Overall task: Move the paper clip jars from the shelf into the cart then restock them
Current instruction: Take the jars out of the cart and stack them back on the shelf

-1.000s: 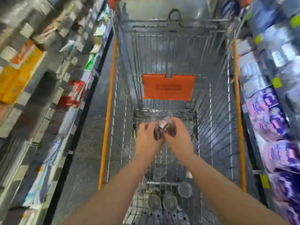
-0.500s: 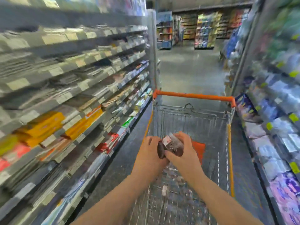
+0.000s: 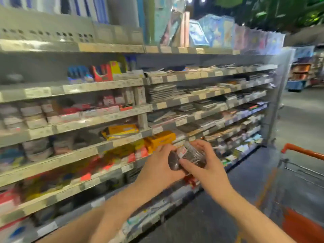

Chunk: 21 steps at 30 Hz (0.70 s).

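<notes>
Both my hands hold clear paper clip jars [image 3: 191, 157] with dark contents and a red-and-white label, at chest height in front of the stationery shelf [image 3: 108, 118]. My left hand [image 3: 160, 165] grips the jars from the left side. From the right, my right hand [image 3: 206, 165] curls round them, thumb on the near face. The orange-handled wire cart [image 3: 305, 151] stands at the far right, partly out of frame. How many jars I hold is too blurred to tell.
Grey shelves with price strips run along the left, packed with boxes, notebooks and yellow packs [image 3: 159, 139]. The dark aisle floor [image 3: 245, 181] lies between shelf and cart. More shelving stands far back on the right.
My view has swung from the cart's basket up and left to face the shelf. Both hands keep hold of the jars and have lifted them out over the cart toward the shelf.
</notes>
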Motion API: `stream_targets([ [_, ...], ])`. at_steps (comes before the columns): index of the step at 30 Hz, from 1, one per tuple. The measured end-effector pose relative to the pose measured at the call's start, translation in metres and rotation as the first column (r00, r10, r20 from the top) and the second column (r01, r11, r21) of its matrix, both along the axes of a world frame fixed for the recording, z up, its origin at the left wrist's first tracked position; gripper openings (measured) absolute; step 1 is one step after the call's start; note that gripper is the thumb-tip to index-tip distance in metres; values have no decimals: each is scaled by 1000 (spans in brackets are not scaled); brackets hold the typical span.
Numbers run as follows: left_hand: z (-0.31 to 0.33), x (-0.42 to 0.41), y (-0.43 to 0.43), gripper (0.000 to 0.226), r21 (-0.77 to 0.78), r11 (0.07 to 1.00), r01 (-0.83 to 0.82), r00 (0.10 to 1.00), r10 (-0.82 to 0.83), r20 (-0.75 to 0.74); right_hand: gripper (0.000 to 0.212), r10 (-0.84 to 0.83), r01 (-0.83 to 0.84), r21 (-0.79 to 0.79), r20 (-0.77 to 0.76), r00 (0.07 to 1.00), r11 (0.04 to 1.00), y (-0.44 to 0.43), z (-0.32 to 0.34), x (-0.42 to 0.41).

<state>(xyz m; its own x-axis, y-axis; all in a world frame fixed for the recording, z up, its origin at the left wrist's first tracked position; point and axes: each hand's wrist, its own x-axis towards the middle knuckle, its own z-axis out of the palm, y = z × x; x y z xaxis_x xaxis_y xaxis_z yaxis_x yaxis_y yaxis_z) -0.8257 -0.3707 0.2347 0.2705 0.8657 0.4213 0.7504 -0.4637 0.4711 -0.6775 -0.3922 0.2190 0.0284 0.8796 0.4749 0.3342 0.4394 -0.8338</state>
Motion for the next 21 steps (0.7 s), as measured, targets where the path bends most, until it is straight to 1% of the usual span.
stream_targets([
  [2,16,-58,10,48,31,997,-64,998,64,1,40,102,-102,44,3,995,994,24,15,-52],
  [4,29,-116,19,38,34,995,-93,996,94,-5,43,195,-195,70,7,981,978,48,26,-107],
  [7,51,-204,36,39,61,983,-175,982,179,-56,45,316,-317,89,31,948,944,86,45,-191],
  [9,67,-259,47,42,88,967,-238,965,246,-94,44,361,-366,117,55,931,923,111,57,-246],
  [12,91,-330,63,38,133,948,-290,938,309,-156,45,422,-435,174,108,900,883,143,77,-320],
  [16,117,-408,86,42,123,912,-392,891,410,-194,44,473,-517,208,227,851,830,183,106,-400],
  [18,129,-439,99,42,147,888,-435,867,457,-199,42,488,-547,215,275,828,809,204,120,-432],
  [21,146,-473,120,46,171,863,-476,847,502,-175,43,559,-620,199,290,777,759,236,139,-472],
])
